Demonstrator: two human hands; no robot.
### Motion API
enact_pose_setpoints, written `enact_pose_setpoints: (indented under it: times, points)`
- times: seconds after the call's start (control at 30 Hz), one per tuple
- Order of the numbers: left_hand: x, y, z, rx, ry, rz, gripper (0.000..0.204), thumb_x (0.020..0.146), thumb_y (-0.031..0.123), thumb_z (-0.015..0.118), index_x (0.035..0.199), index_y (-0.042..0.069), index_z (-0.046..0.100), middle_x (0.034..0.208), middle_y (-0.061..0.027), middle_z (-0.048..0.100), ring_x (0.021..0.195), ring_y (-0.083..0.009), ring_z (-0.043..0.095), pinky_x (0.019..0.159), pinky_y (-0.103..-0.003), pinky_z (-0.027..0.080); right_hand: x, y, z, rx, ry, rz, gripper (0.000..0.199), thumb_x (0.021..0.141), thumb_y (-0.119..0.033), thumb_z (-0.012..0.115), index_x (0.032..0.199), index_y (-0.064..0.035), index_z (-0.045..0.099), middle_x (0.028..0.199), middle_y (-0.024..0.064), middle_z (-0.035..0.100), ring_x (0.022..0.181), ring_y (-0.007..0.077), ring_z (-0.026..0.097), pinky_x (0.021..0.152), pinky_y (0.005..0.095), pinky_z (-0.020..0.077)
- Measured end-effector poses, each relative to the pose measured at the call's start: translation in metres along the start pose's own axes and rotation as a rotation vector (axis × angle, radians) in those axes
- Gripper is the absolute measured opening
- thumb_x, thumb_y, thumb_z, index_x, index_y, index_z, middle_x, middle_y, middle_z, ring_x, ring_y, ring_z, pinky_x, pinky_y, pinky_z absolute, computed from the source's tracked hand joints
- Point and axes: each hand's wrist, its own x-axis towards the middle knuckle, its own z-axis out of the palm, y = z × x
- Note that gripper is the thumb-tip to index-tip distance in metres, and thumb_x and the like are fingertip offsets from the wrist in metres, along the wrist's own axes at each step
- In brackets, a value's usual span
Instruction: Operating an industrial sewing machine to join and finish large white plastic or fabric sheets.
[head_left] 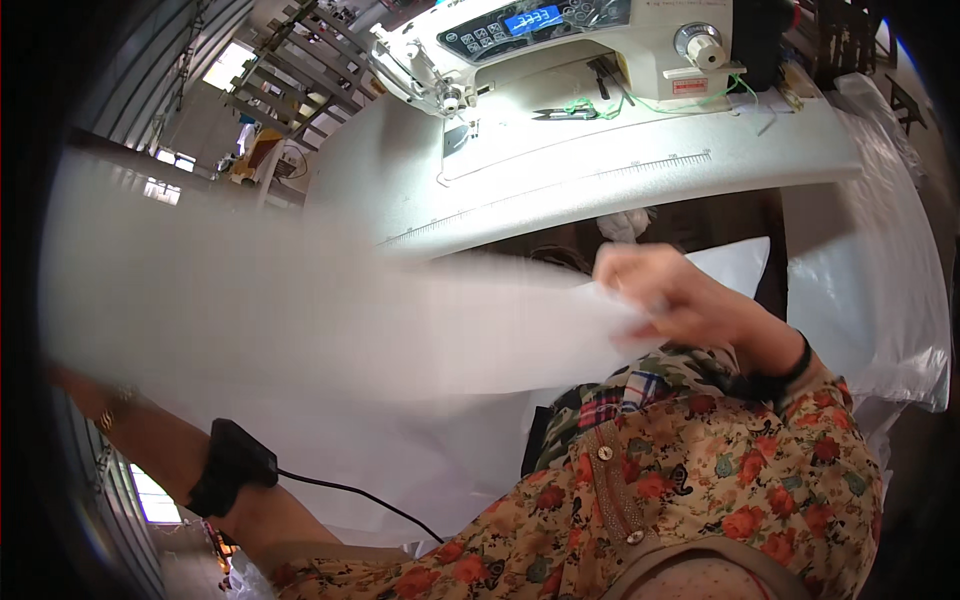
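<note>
A large thin white sheet (480, 340) stretches across the front of me, smeared by motion on its left side. My right hand (670, 300) is closed on its right end, fingers bent around the edge. Toward the far left, my left arm reaches up to the sheet. Only a blurred bit of my left hand (66, 382) shows there; its fingers are hidden behind the sheet. Whether the sheet is cloth or plastic, I cannot tell.
A white sewing machine (640, 45) stands on a pale table (600, 180) beyond the sheet. Tweezers (565, 114) and green thread (597, 107) lie on its bed. More white sheeting (870, 290) hangs at the right. A black cable (350, 490) runs from a device (238, 465) on my left forearm.
</note>
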Motion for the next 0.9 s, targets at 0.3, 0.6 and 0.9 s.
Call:
enact_pose_setpoints:
  times: [0.3, 0.6, 0.9]
  points:
    - [-0.171, 0.06, 0.098, 0.192, -0.213, 0.833, 0.045, 0.098, 0.019, 0.057, 0.143, 0.016, 0.049, 0.128, -0.0076, 0.064, 0.094, -0.0264, 0.07, 0.078, -0.036, 0.058, -0.051, 0.002, -0.022, -0.325, 0.118, 0.475, 0.035, 0.091, -0.021, 0.071, 0.072, 0.0006, 0.051, 0.059, 0.0093, 0.043, 0.051, 0.0207, 0.035, 0.051, 0.0343, 0.0323]
    - [-0.349, 0.123, 0.024, -0.417, -1.034, 0.56, 0.035, 0.098, 0.037, 0.06, 0.083, 0.006, 0.065, 0.082, -0.0184, 0.069, 0.078, -0.0398, 0.068, 0.072, -0.048, 0.053, -0.057, 0.058, -0.012, -0.523, 0.384, 0.509, 0.033, 0.094, -0.023, 0.068, 0.079, 0.0021, 0.054, 0.063, 0.0197, 0.047, 0.055, 0.0296, 0.042, 0.055, 0.0371, 0.038]
    - [-0.491, 0.037, 0.018, -0.458, -1.111, 0.407, 0.054, 0.095, 0.038, 0.065, 0.129, -0.002, 0.059, 0.136, -0.0175, 0.059, 0.126, -0.0329, 0.055, 0.105, -0.042, 0.043, -0.082, 0.08, -0.043, -1.193, 0.183, 0.707, 0.025, 0.094, -0.022, 0.063, 0.078, -0.0027, 0.057, 0.068, 0.0211, 0.059, 0.065, 0.0426, 0.06, 0.06, 0.0491, 0.0443]
